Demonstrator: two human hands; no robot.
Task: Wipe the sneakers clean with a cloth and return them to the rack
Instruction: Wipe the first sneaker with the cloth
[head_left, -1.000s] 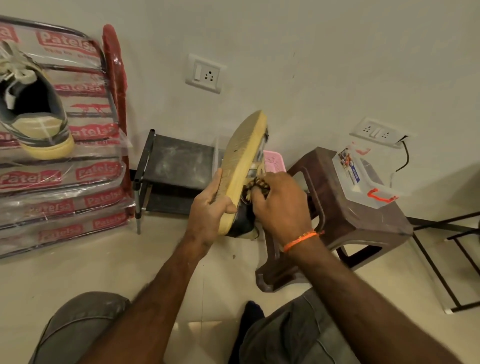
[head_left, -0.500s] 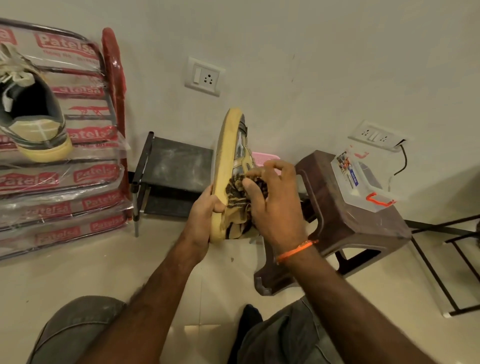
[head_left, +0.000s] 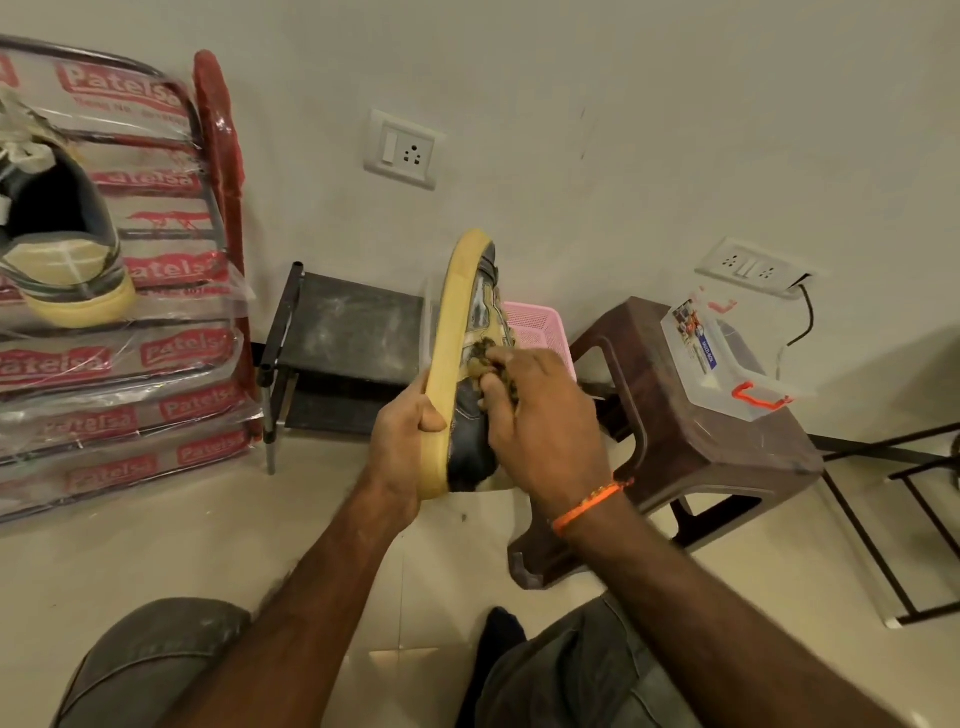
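Since half a second ago the sneaker (head_left: 470, 358) has been turned slightly further so that its yellow sole edge faces the camera, and the right hand (head_left: 540, 421) has been slid lower along its side, with the cloth (head_left: 485, 358) now bunched near the middle of the upper rather than spread down towards the heel. The sneaker is held upright in the air, toe up and heel down, above the floor and in front of the dark low shelf (head_left: 343, 332) and the pink basket (head_left: 537, 327). Its upper is seen as dark blue with pale yellowish panels, and its thick rubber sole as dull yellow. The left hand (head_left: 405, 441) is wrapped round the sole near the heel, thumb laid across the sole edge. The right hand's fingers are curled on the brown patterned cloth, which is pressed against the sneaker's side. The second sneaker (head_left: 57, 249) is seen resting on an upper tier of the plastic-wrapped rack (head_left: 156, 353) at the left edge of the view, toe towards the camera. A clear box (head_left: 727, 358) is set on the brown stool (head_left: 685, 447)
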